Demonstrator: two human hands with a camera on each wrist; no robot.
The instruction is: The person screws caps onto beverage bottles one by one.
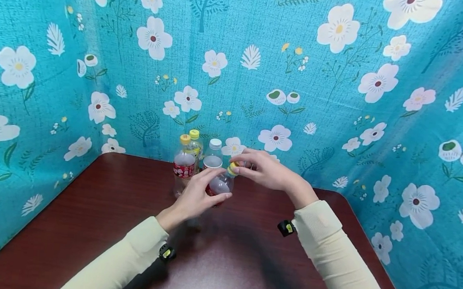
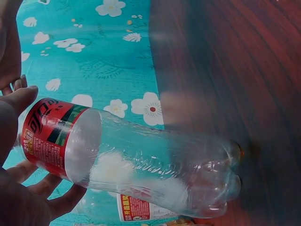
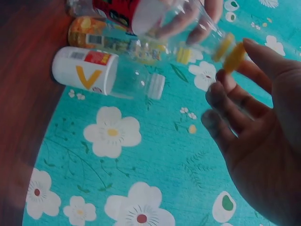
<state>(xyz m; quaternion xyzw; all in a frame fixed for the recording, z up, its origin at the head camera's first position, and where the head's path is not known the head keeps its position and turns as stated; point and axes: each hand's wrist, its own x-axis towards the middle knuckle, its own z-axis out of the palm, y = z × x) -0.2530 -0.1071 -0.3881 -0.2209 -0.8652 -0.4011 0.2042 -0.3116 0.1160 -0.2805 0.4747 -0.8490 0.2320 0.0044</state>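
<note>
In the head view my left hand point(image 1: 196, 196) grips a clear plastic bottle point(image 1: 222, 185) with a red label, fingers and thumb curled round its upper part. The bottle looks transparent and mostly bare inside in the left wrist view, its ridged base pointing toward the table. My right hand point(image 1: 268, 169) pinches the yellow cap point(image 3: 233, 57) at the bottle's mouth between thumb and fingers. A yellow ring point(image 3: 223, 46) circles the neck, with a narrow gap between it and the cap; blur hides whether the cap is fully off.
Just behind the held bottle stand a red-labelled bottle point(image 1: 183, 171) with an orange-yellow cap, a yellow-capped bottle point(image 1: 194, 134) and a white-capped bottle point(image 1: 215, 144). They are on a dark red-brown table point(image 1: 100, 206), with a turquoise flowered cloth point(image 1: 237, 77) hanging behind.
</note>
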